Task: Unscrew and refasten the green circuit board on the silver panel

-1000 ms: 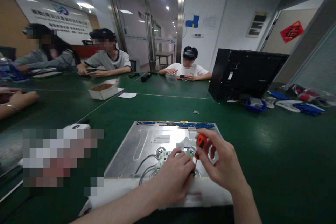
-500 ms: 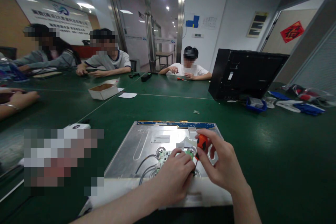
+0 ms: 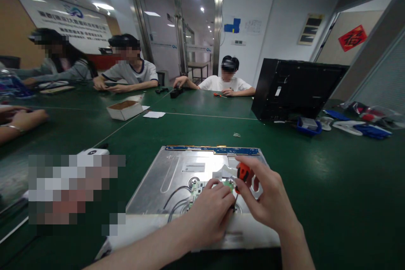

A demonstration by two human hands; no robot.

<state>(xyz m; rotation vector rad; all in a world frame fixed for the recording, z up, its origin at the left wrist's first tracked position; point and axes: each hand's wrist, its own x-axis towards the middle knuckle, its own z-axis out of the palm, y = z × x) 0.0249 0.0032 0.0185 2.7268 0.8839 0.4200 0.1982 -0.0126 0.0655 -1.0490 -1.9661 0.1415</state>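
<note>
My right hand (image 3: 268,198) grips the orange-and-black handle of a screwdriver (image 3: 243,171) between thumb and fingers. Its shaft slants down to the green circuit board (image 3: 198,186) on the back of a silver metal display panel (image 3: 152,185). Over the board lies my left hand (image 3: 211,206), fingers curled and together beside the screwdriver's shaft; whatever they hold is hidden beneath them. Dark cables (image 3: 175,196) leave the board's left side. Along the panel's far edge runs a blue circuit strip (image 3: 211,150).
On the green table (image 3: 332,202), a large black monitor housing (image 3: 297,88) stands at the right, near a blue tray (image 3: 308,126). A white box (image 3: 125,110) sits farther left. Across the table a person (image 3: 230,80) works; others sit at the left.
The screwdriver's handle has turned slightly in my right hand; both my hands stay in place. The person opposite has reached one arm out to a black object on the table.
</note>
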